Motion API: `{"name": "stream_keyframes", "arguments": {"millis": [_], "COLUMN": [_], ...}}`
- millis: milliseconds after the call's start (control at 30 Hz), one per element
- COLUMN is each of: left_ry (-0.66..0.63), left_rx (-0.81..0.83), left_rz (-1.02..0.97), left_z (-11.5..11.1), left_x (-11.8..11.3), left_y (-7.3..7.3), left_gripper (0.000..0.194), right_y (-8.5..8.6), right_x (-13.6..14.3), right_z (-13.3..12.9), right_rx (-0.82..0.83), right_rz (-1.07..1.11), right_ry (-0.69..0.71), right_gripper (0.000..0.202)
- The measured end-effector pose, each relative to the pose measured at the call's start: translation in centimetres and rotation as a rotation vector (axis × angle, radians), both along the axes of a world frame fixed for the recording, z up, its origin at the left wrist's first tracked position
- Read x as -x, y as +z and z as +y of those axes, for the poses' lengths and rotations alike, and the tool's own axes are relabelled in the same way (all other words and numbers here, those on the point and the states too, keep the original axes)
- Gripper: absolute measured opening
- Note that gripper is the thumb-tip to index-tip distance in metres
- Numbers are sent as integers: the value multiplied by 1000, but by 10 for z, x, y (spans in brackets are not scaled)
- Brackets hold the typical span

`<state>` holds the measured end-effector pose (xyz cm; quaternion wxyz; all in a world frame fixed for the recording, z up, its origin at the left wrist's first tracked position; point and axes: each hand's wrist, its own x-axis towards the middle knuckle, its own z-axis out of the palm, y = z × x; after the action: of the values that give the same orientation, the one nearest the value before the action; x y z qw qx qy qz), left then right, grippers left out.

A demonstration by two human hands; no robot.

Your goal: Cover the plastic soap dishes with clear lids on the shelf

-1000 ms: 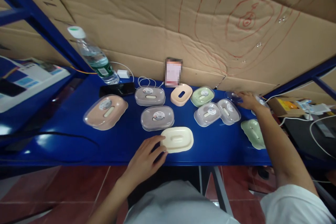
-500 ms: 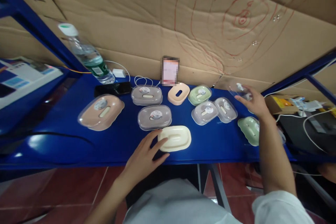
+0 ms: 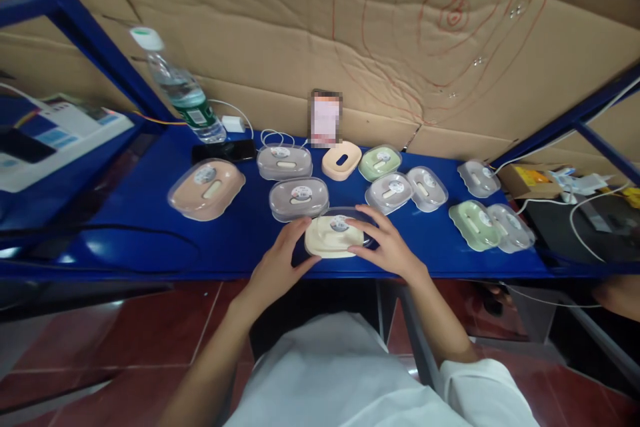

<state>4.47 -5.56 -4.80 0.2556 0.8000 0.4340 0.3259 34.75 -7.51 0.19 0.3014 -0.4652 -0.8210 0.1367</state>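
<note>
I see cream soap dish (image 3: 334,240) at tabletop (image 3: 150,240) front edge. Left hand (image 3: 274,265) fingers steady its side; right hand (image 3: 389,245) fingers press clear lid (image 3: 350,221). Risk: uneven press, lid skews, dish slides off edge.

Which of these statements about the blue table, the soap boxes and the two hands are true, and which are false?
1. Both hands touch the cream soap box. True; left hand, right hand.
2. A clear lid sits over that box. True.
3. The water bottle lies flat near the front edge. False: it stands at the back, by the cardboard.
4. The table is red. False: it is blue.
5. The large peach soap box has no lid. False: a clear lid covers it.
</note>
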Motion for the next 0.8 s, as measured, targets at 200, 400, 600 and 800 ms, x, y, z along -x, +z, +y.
{"name": "stream_keyframes", "arguments": {"millis": [200, 400, 600, 800], "left_ry": [-45, -59, -33, -58], "left_rx": [-25, -61, -70, -99], "left_rz": [42, 74, 93, 107], "left_z": [-2, -2, -3, -3], "left_x": [-2, -2, -2, -4], "left_y": [6, 6, 5, 11], "left_gripper": [65, 56, 51, 54], "right_y": [-5, -14, -23, -26], "right_x": [3, 7, 10, 10], "right_z": [-2, 0, 0, -4], "right_rx": [47, 41, 3, -2], "right_rz": [-35, -34, -23, -67], "right_ry": [68, 92, 115, 92], "right_gripper": [57, 58, 70, 74]}}
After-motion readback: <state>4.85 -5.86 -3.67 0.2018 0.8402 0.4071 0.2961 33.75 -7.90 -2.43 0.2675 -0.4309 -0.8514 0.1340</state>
